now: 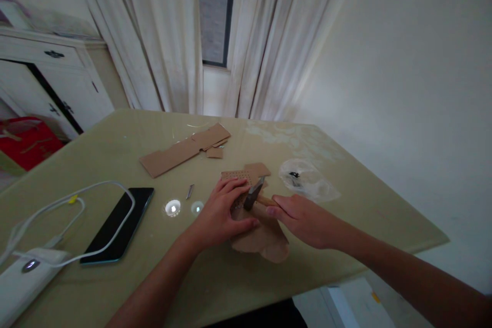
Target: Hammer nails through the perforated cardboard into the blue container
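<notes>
Hammer handle mostly hidden inside the right hand (303,218); only the dark head and a short wooden stub show. Whether a nail stands under the hammer (254,193) head: cannot tell. Contents of the clear plastic bag (307,180), just beyond the right hand, too small to make out. Right hand clenched around the handle, head tilted down over the cardboard piece (261,236). Left hand (223,212) mostly open, palm down, fingers spread and pressing the cardboard flat, fingertips beside the hammer head. Both forearms reach in from the near edge, converging. The cardboard lies on the table (346,236) under both hands. A loose nail (189,191) lies left of the left hand.
</notes>
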{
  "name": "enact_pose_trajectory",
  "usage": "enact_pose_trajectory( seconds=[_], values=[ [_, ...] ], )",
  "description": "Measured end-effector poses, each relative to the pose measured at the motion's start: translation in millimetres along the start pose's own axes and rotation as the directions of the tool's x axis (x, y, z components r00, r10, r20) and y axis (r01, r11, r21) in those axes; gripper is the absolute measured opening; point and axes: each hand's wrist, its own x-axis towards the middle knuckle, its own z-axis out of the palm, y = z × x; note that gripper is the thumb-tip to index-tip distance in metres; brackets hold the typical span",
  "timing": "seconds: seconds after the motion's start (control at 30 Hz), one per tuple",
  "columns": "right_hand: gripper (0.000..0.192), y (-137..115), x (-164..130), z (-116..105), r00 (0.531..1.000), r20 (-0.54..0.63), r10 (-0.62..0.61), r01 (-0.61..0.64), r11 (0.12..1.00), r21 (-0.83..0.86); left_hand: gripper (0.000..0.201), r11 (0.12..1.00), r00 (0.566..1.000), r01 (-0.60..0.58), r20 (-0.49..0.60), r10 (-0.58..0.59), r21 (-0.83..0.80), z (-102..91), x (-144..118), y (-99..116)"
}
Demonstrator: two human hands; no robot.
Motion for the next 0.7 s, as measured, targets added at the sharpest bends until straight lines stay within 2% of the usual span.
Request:
enact_pose_trajectory(
  seconds=[0.1, 0.17, 0.23, 0.27, 0.33, 0.4, 0.47, 0.53, 0.57, 0.63, 0.7],
  values=[
    [0.04, 3, 3, 1, 1.0, -0.017, -0.022, 0.023, 0.999, 0.047, 0.07, 1.0, 1.0, -0.001, 0.003, 0.001, 0.006, -0.1, 0, 0],
    [0.04, 5, 4, -2, 0.996, -0.068, -0.057, 0.063, 0.995, 0.082, 0.07, 1.0, 1.0, -0.002, 0.011, 0.002, 0.022, 0.1, 0, 1],
    [0.042, 9, 6, -7, 0.98, -0.187, -0.063, 0.097, 0.98, 0.176, 0.071, 0.998, 1.0, 0.002, 0.011, -0.002, 0.055, 0.4, 0, 3],
    [0.045, 11, 8, -9, 0.958, -0.283, -0.039, 0.113, 0.962, 0.249, 0.072, 0.997, 1.0, 0.002, 0.006, -0.003, 0.072, 0.4, -1, 4],
    [0.051, 18, 16, -12, 0.864, -0.5, 0.058, 0.175, 0.896, 0.408, 0.071, 0.996, 1.0, 0.0, -0.023, 0.002, 0.087, -0.4, -1, 3],
    [0.054, 26, 28, -14, 0.708, -0.686, 0.168, 0.297, 0.81, 0.505, 0.06, 0.997, 0.995, 0.013, -0.101, -0.005, 0.075, -2.8, 0, 0],
    [0.057, 34, 45, -13, 0.557, -0.787, 0.264, 0.425, 0.724, 0.544, 0.043, 0.996, 0.969, 0.061, -0.242, -0.045, 0.06, -6.8, 2, -8],
    [0.058, 41, 61, -9, 0.441, -0.825, 0.354, 0.502, 0.664, 0.554, 0.036, 0.985, 0.921, 0.163, -0.368, -0.129, 0.061, -11.9, 4, -17],
    [0.059, 43, 67, -7, 0.397, -0.83, 0.392, 0.527, 0.643, 0.556, 0.034, 0.971, 0.901, 0.226, -0.396, -0.175, 0.084, -14.4, 4, -21],
    [0.058, 48, 76, 1, 0.343, -0.827, 0.445, 0.554, 0.616, 0.56, 0.031, 0.907, 0.887, 0.358, -0.384, -0.256, 0.221, -19.0, 4, -28],
    [0.056, 51, 79, 10, 0.315, -0.826, 0.468, 0.574, 0.599, 0.559, 0.03, 0.776, 0.885, 0.451, -0.332, -0.326, 0.441, -22.7, 2, -32]
  ],
)
